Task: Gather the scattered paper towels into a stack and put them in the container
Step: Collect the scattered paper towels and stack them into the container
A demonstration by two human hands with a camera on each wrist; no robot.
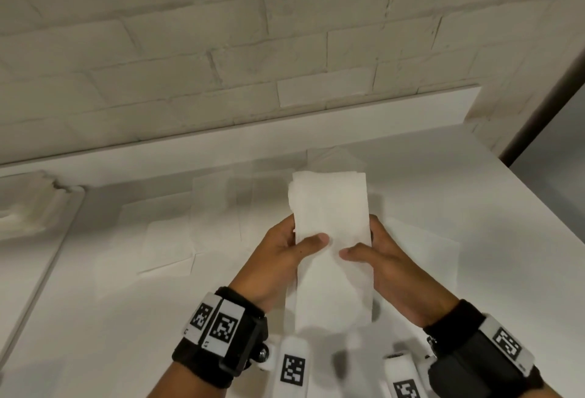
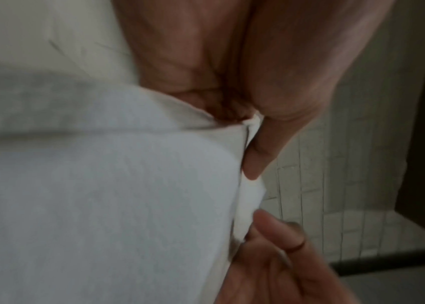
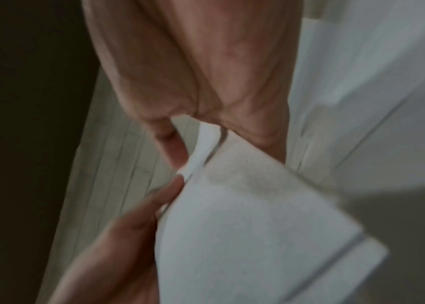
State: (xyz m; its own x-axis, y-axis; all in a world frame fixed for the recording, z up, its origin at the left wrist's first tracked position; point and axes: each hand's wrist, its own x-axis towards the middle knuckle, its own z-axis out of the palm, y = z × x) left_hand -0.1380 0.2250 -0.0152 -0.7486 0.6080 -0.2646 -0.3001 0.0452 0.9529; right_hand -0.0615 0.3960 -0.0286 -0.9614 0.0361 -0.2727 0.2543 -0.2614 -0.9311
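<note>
A stack of white paper towels (image 1: 332,207) is held upright above the white table (image 1: 474,195), mid-frame in the head view. My left hand (image 1: 304,242) grips its left edge, thumb across the front. My right hand (image 1: 364,255) grips the right edge the same way. The fingers behind the stack are hidden. Close up, the left hand (image 2: 255,144) pinches the stack (image 2: 102,195), with the right hand's fingers (image 2: 279,257) below. From the right wrist, the right hand (image 3: 206,82) holds the stack (image 3: 245,226), which the left hand (image 3: 128,230) touches.
Loose towels lie flat on the table: one at centre-left (image 1: 215,207), one nearer (image 1: 167,245), one to the right (image 1: 421,255), one behind the stack (image 1: 332,157). A white container (image 1: 31,204) sits at the far left. A white brick wall (image 1: 221,49) backs the table.
</note>
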